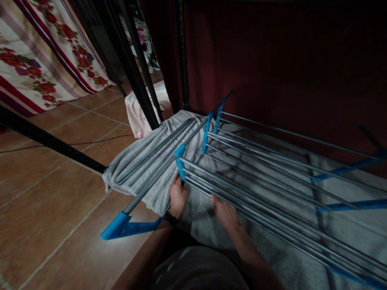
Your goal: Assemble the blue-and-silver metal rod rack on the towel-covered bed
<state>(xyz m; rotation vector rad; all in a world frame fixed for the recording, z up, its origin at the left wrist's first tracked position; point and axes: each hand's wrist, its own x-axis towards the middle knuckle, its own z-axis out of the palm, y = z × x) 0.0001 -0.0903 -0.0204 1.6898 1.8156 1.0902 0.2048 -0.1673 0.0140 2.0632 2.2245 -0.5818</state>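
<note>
A drying rack of grey metal rods with blue plastic joints [151, 182] lies low across the middle and right of the scene, its rods running from the near left away to the right. A grey terry towel [136, 159] is draped over its left wing and hangs down the near edge; more grey cloth spreads beneath the rods. The left hand [177, 197] is curled closed on the rack's nearest rod, just below a blue joint [180, 153]. The right hand [225, 211] lies just to its right against the same near rods, its fingertips hidden by them, so I cannot tell whether it grips. Brown floor tiles [60, 181] fill the left, with a red floral cloth [39, 52] at far left and a dark red curtain [287, 60] behind.
</note>
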